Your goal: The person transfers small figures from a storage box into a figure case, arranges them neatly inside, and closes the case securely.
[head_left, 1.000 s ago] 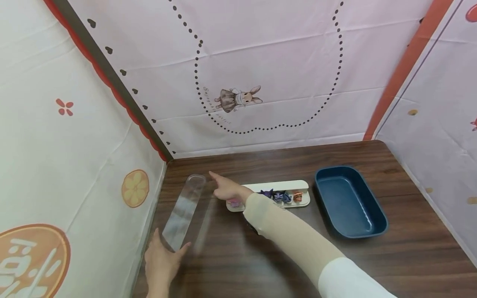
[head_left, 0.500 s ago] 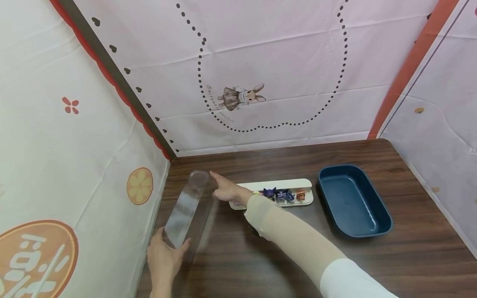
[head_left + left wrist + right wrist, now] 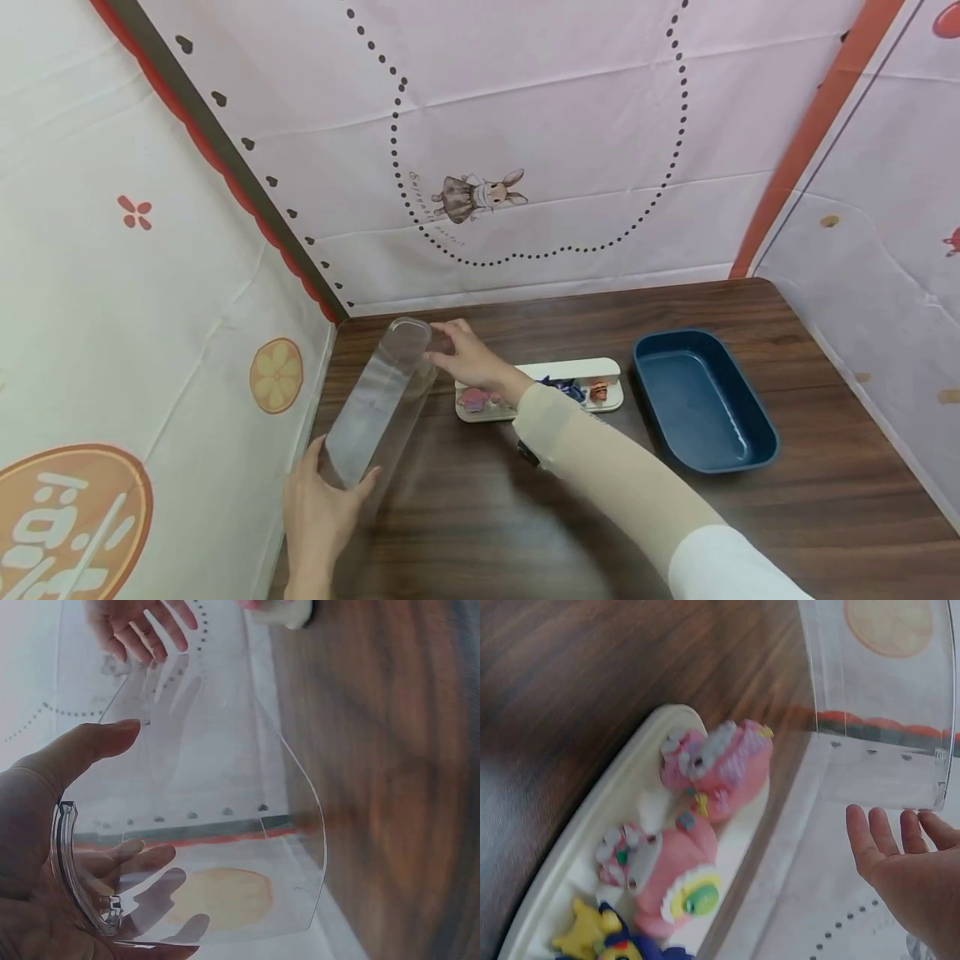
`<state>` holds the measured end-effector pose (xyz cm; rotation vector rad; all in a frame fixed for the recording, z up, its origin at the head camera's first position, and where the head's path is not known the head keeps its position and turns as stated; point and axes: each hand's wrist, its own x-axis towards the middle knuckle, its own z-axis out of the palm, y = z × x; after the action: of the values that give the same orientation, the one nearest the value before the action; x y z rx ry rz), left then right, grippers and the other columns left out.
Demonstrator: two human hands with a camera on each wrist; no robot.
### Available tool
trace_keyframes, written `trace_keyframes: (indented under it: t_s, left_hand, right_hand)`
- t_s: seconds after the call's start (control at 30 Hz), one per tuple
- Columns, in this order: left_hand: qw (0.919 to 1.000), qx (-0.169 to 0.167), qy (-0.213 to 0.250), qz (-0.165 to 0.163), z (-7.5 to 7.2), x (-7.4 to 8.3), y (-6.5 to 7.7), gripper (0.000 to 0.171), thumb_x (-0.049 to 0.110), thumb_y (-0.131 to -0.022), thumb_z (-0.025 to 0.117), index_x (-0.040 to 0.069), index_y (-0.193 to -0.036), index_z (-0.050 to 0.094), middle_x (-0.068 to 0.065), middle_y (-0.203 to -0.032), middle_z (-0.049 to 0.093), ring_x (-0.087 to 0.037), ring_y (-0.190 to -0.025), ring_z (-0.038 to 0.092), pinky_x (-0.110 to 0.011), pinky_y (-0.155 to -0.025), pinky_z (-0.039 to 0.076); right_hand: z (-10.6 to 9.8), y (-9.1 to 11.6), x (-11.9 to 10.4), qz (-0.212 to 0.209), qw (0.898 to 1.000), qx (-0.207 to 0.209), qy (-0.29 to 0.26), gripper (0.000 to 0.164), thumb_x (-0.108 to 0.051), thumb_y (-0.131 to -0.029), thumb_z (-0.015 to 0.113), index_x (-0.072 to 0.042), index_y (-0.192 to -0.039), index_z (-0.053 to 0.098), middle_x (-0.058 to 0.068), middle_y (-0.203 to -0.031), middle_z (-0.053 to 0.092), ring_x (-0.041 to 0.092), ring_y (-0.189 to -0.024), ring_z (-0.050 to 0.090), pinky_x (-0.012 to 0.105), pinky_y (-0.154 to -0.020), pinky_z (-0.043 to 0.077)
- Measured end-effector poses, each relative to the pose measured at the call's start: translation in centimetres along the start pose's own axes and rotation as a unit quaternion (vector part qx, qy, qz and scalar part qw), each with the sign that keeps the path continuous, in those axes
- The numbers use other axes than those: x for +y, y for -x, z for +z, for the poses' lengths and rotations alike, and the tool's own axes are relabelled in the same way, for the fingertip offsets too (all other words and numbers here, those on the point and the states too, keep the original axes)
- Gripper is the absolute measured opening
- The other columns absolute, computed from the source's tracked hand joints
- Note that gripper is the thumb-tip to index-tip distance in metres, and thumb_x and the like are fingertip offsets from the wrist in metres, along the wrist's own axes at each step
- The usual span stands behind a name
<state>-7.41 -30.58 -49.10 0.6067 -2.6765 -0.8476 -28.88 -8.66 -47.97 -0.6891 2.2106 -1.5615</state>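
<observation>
A long clear plastic cover [image 3: 363,417] is tilted up off the table at the left. My left hand [image 3: 318,508] grips its near end; in the left wrist view the thumb [image 3: 97,746] lies on one side and the fingers show through the plastic. My right hand [image 3: 472,358] is at the far end, and in the right wrist view its extended fingertips [image 3: 885,829] are right at the cover's edge. Close by the right forearm, a narrow white tray [image 3: 570,367] holds pink figurines [image 3: 724,769], purple-blue ones [image 3: 573,390] and an orange one [image 3: 598,391]. The forearm hides part of it.
A deep blue rectangular bin [image 3: 705,400] stands right of the white tray on the dark wood table [image 3: 465,517]. Printed cloth walls [image 3: 555,208] rise along the back and both sides. The left hand is near the left cloth [image 3: 217,417].
The cover has risen off the table, its far end lifting and shifting right. My left hand has closed around the near end. My right hand has turned and its fingers have spread at the far end.
</observation>
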Motion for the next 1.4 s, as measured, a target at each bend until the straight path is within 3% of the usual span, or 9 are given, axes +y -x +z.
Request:
trace_keyframes:
  t_s: [0.33, 0.6, 0.77, 0.83, 1.0, 1.07, 1.17, 1.27, 1.4]
  left_hand:
    - [0.9984, 0.016, -0.012, 0.052, -0.8, 3.4, 0.3, 0.096, 0.033, -0.069, 0.097, 0.002, -0.148, 0.051, -0.025, -0.138, 0.06, -0.046, -0.127, 0.053, -0.062, -0.105, 0.044]
    - [0.9957, -0.009, 0.001, 0.092, -0.5, 5.9, 0.3, 0.096, 0.033, -0.068, 0.097, 0.009, -0.149, 0.051, -0.016, -0.143, 0.059, -0.038, -0.127, 0.052, -0.063, -0.098, 0.048]
    - [0.9917, -0.03, 0.005, 0.125, 0.4, 6.9, -0.1, 0.099, 0.035, -0.068, 0.097, 0.012, -0.151, 0.049, -0.015, -0.145, 0.058, -0.037, -0.13, 0.05, -0.062, -0.103, 0.047]
    - [0.9895, -0.036, 0.009, 0.14, 0.8, 7.1, -0.4, 0.101, 0.035, -0.068, 0.097, 0.014, -0.153, 0.048, -0.015, -0.146, 0.057, -0.037, -0.13, 0.05, -0.061, -0.104, 0.047]
    - [0.9846, -0.029, 0.035, 0.169, 1.8, 7.5, -1.2, 0.105, 0.034, -0.067, 0.099, 0.018, -0.156, 0.045, -0.01, -0.148, 0.056, -0.036, -0.135, 0.047, -0.059, -0.108, 0.045]
    - [0.9836, -0.019, 0.051, 0.172, 2.1, 7.7, -1.5, 0.108, 0.033, -0.066, 0.1, 0.019, -0.157, 0.043, -0.008, -0.149, 0.055, -0.036, -0.137, 0.046, -0.059, -0.109, 0.044]
    - [0.9822, -0.006, 0.084, 0.167, 2.8, 7.9, -1.8, 0.112, 0.032, -0.067, 0.1, 0.024, -0.16, 0.038, -0.007, -0.151, 0.05, -0.035, -0.139, 0.044, -0.059, -0.111, 0.042]
    - [0.9795, 0.001, 0.133, 0.152, 3.7, 8.1, -2.2, 0.116, 0.032, -0.067, 0.1, 0.029, -0.162, 0.032, -0.006, -0.155, 0.044, -0.032, -0.144, 0.042, -0.059, -0.114, 0.04]
    - [0.9736, 0.012, 0.196, 0.116, 5.2, 8.3, -3.0, 0.122, 0.038, -0.066, 0.1, 0.032, -0.163, 0.027, -0.005, -0.158, 0.04, -0.026, -0.148, 0.04, -0.058, -0.119, 0.037]
  right_hand:
    - [-3.1, 1.0, -0.4, 0.017, 0.999, 0.032, -0.006, 0.065, -0.049, -0.105, 0.056, -0.014, -0.157, 0.041, 0.01, -0.157, 0.039, 0.03, -0.144, 0.046, 0.049, -0.121, 0.041]
    - [-6.4, 2.9, 0.1, 0.04, 0.997, 0.043, -0.05, 0.066, -0.055, -0.106, 0.047, -0.019, -0.16, 0.039, 0.015, -0.16, 0.047, 0.037, -0.149, 0.043, 0.061, -0.124, 0.032]
    - [-8.5, 4.5, 0.6, 0.036, 0.995, 0.073, -0.063, 0.055, -0.046, -0.108, 0.048, -0.014, -0.153, 0.047, 0.02, -0.146, 0.057, 0.037, -0.135, 0.055, 0.061, -0.115, 0.044]
    - [-9.0, 5.3, 0.8, 0.039, 0.994, 0.088, -0.06, 0.052, -0.045, -0.108, 0.048, -0.012, -0.149, 0.049, 0.022, -0.138, 0.059, 0.037, -0.122, 0.058, 0.059, -0.109, 0.049]
    - [-9.9, 7.0, 1.2, 0.046, 0.989, 0.131, -0.049, 0.049, -0.045, -0.108, 0.047, -0.01, -0.143, 0.052, 0.02, -0.13, 0.061, 0.035, -0.116, 0.057, 0.052, -0.104, 0.05]
    - [-10.1, 7.6, 1.4, 0.05, 0.986, 0.149, -0.05, 0.05, -0.045, -0.108, 0.047, -0.01, -0.143, 0.052, 0.018, -0.13, 0.062, 0.032, -0.119, 0.058, 0.05, -0.104, 0.051]
    - [-10.6, 8.5, 1.6, 0.056, 0.982, 0.169, -0.065, 0.051, -0.044, -0.109, 0.048, -0.009, -0.146, 0.049, 0.022, -0.123, 0.06, 0.03, -0.109, 0.059, 0.044, -0.095, 0.055]
    - [-11.0, 9.4, 1.8, 0.066, 0.978, 0.184, -0.076, 0.055, -0.044, -0.109, 0.048, -0.009, -0.151, 0.043, 0.021, -0.124, 0.058, 0.022, -0.101, 0.059, 0.031, -0.085, 0.055]
    - [-11.7, 10.6, 2.2, 0.085, 0.972, 0.206, -0.075, 0.063, -0.048, -0.109, 0.046, -0.009, -0.157, 0.036, 0.019, -0.129, 0.055, 0.015, -0.098, 0.058, 0.027, -0.084, 0.056]
